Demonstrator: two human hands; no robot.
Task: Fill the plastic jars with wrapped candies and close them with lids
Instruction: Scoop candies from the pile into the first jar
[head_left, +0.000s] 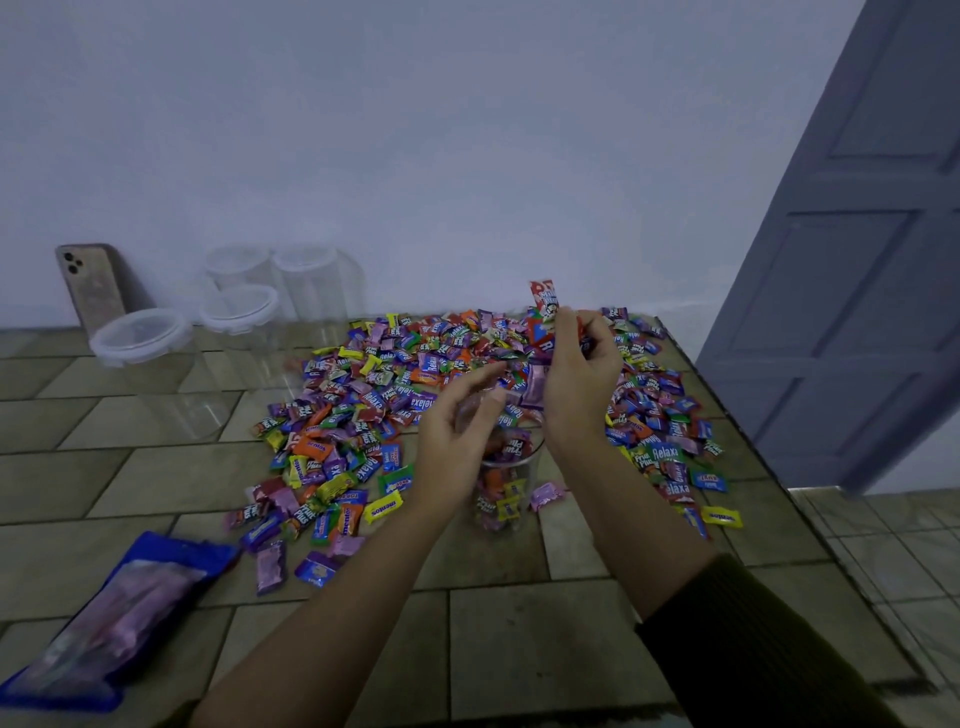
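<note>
The fingers of the right hand (582, 374) are pinched around a bunch of wrapped candies, a red strip wrapper (544, 297) sticking up above the fingertips and a pink one (535, 385) hanging below the palm. The left hand (457, 431) has its fingers loosely spread and curved, holding nothing that can be seen, its thumb near the mouth of the open jar (506, 483).

That clear plastic jar stands upright on the tiled table (519, 639), between the two wrists and toward the table's right side, at the near fringe of the candy pile (415, 395). It is partly filled with wrapped candies and has no lid on it. The right hand is raised above and just behind its mouth.

The candy pile spreads from the middle of the table to its far right corner, reaching the far edge by the wall (415, 130).

Four more clear jars stand near the far left part of the table, each with a whitish lid on: one nearest the viewer (150, 364), one behind it to the right (241, 322), and two at the far edge (311, 286). A phone (93, 286) leans against the wall beside them. A blue bag (119, 613) lies at the near left corner. A grey door (857, 234) stands open past the right edge.
</note>
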